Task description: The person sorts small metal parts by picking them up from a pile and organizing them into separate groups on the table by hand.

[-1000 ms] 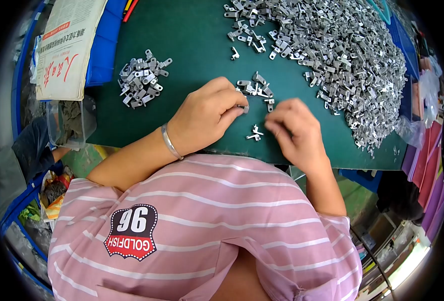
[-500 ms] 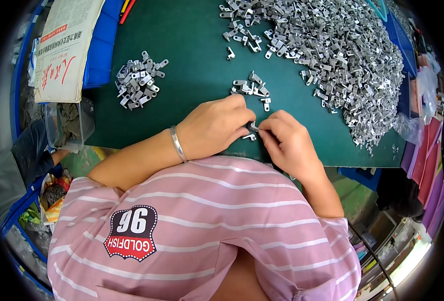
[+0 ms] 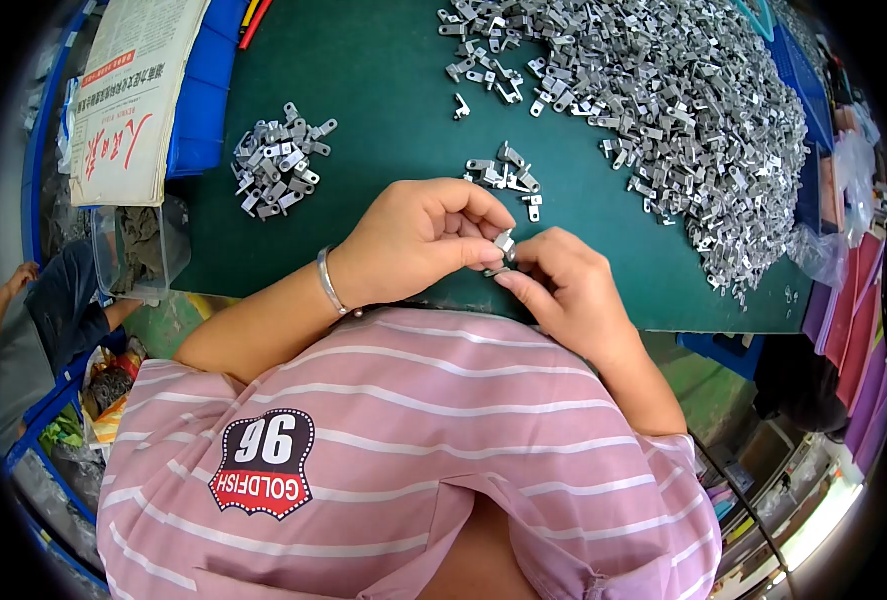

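Observation:
In front of my chest, my left hand, with a silver bangle at the wrist, pinches a small metal bracket between thumb and forefinger. My right hand meets it from the right, its thumb and forefinger closed on a second small metal piece that is mostly hidden by the fingertips. Just beyond the hands lies a small cluster of the same bent brackets, each with a hole in its tab.
A large heap of brackets covers the green table at right. A smaller pile lies at left, near a blue bin, newspaper and clear plastic tub. Another person's leg shows at far left.
My left hand has turned and opened out its grip, lifting a bracket into view. The right hand has shifted slightly left, and the loose piece by the table edge is now at the fingertips.

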Motion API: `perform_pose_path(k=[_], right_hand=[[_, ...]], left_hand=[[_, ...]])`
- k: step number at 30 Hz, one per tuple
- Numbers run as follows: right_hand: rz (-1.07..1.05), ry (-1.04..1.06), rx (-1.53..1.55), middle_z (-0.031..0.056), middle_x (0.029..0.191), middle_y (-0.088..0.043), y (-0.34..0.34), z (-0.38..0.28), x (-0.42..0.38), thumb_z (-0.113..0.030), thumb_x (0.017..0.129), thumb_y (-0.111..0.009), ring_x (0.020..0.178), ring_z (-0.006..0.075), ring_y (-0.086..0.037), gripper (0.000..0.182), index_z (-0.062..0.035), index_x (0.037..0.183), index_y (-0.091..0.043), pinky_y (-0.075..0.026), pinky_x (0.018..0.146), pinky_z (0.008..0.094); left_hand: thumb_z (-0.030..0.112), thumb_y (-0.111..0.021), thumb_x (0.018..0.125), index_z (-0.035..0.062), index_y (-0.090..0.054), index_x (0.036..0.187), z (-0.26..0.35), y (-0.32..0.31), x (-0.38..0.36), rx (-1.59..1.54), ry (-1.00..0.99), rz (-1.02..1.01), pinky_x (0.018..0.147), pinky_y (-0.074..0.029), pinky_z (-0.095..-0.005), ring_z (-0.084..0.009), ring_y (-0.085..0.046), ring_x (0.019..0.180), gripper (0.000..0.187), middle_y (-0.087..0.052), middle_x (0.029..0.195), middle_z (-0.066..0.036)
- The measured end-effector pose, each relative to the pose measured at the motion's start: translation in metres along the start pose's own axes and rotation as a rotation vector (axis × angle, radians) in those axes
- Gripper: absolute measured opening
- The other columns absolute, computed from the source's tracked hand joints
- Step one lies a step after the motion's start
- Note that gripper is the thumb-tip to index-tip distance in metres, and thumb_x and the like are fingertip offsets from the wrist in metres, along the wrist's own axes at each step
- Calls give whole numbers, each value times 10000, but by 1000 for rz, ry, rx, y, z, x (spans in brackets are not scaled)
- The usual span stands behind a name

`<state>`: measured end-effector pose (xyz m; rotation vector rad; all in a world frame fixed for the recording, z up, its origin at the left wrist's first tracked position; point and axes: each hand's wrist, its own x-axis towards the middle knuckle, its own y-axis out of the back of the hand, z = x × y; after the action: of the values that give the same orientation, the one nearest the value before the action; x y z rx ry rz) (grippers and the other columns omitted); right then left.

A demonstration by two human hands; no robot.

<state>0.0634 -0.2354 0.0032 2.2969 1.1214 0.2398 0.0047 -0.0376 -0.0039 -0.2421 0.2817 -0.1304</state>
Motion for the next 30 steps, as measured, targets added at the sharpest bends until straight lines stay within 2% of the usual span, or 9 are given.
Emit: perform_pose_path(k=[5, 8, 13, 16, 18, 21, 22, 25, 30], right_hand=[[19, 78, -14, 104, 760, -589, 0, 8, 0, 4, 765, -641, 684, 230, -607, 54, 1, 814, -616, -485, 607, 307], [62, -275, 717, 89, 837, -633, -1, 15, -4, 86, 815, -572, 730, 100, -601, 68, 32, 854, -584, -507, 655, 229], [158, -191, 835, 123, 880, -639, 3, 16, -4, 87, 805, -588, 738, 118, -602, 75, 24, 816, -550, -518, 663, 248], [205, -150, 821, 113, 882, -644, 0, 16, -4, 73, 791, -609, 733, 116, -606, 87, 32, 850, -560, -514, 669, 236], [230, -25, 355, 123, 933, -637, -2, 19, 1, 46, 774, -624, 797, 179, -619, 173, 33, 940, -575, -500, 747, 265], [312, 151, -102, 161, 1043, -598, 1, 16, 23, 5, 780, -613, 955, 278, -584, 272, 16, 1049, -575, -452, 863, 320], [323, 178, -137, 207, 1163, -524, 2, 16, 31, -33, 807, -584, 1098, 352, -490, 337, 21, 1136, -534, -386, 951, 371], [184, 254, -110, 223, 1229, -470, -3, 20, 44, -33, 835, -539, 1148, 366, -446, 371, 33, 1195, -477, -359, 979, 386], [29, 336, -28, 234, 1250, -431, -17, 10, 25, -5, 813, -537, 1159, 397, -416, 444, 55, 1236, -416, -333, 996, 436]], left_hand=[[-77, -604, 796, -71, -568, 1016, 1, 6, 0, 23, -20, 53, 724, -515, -245, -140, -622, 807, 223, -624, 896, -105], [-78, -605, 795, -73, -568, 1014, 3, 8, 0, 23, -17, 69, 725, -516, -246, -141, -622, 806, 222, -622, 903, -104], [-69, -627, 781, -59, -574, 1023, 1, 6, -2, 61, -20, 59, 711, -512, -238, -130, -619, 797, 248, -616, 910, -85], [-54, -648, 761, -43, -578, 1019, 0, 5, -1, 345, -113, 63, 670, -497, -226, -125, -618, 749, 268, -610, 865, -87], [4, -705, 711, -15, -577, 1020, -4, 3, 3, 806, -349, 140, 653, -478, -233, -161, -614, 762, 336, -583, 867, -100], [69, -756, 648, 9, -550, 1053, 0, 3, 7, 898, -341, 241, 666, -480, -276, -227, -593, 796, 458, -536, 944, -116], [69, -756, 648, 9, -550, 1053, 0, 4, 9, 902, -348, 242, 666, -480, -276, -227, -593, 796, 458, -536, 944, -116], [115, -786, 605, 28, -519, 1086, -2, 8, 14, 1002, -329, 327, 686, -484, -317, -262, -571, 817, 557, -491, 1018, -119], [67, -750, 647, -2, -528, 1023, -6, 7, 1, 935, -303, 94, 631, -489, -312, -236, -574, 728, 442, -489, 922, -122]])
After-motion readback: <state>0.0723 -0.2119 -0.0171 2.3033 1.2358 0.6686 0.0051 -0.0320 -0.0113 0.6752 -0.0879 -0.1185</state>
